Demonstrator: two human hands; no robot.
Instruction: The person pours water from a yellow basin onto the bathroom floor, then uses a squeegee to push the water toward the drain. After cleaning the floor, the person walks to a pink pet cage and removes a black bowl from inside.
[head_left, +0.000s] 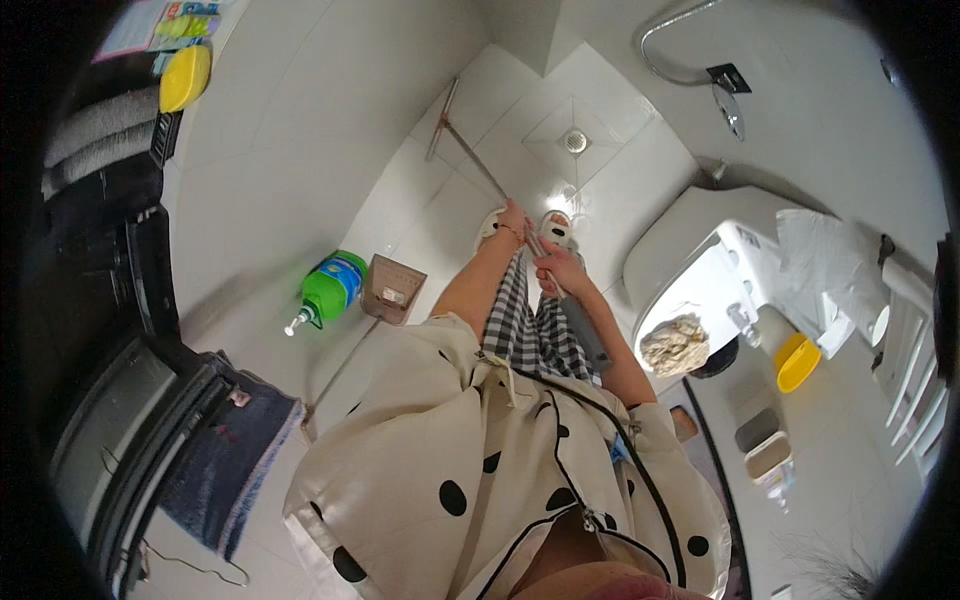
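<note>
Both my hands grip the pole of a long floor squeegee (477, 163), one above the other. Farther down the pole, my left hand (513, 217) wraps around its metal shaft. My right hand (561, 271) is closed higher up, just below the thick grey grip (585, 334), which lies along my right forearm. The squeegee's head (442, 120) rests on the white tiled floor (502, 105) by the left wall. Past my slippers (556, 227), a round floor drain (576, 141) sits in the tiles, right of the squeegee head.
On the left stand a green pump bottle (330, 285) and a brown long-handled dustpan (394, 289). Denim cloth (232, 442) hangs nearby. A white fixture (667, 225) at right bears a crumpled cloth (675, 345). A shower head (727, 112) and yellow holder (797, 362) are on the right wall.
</note>
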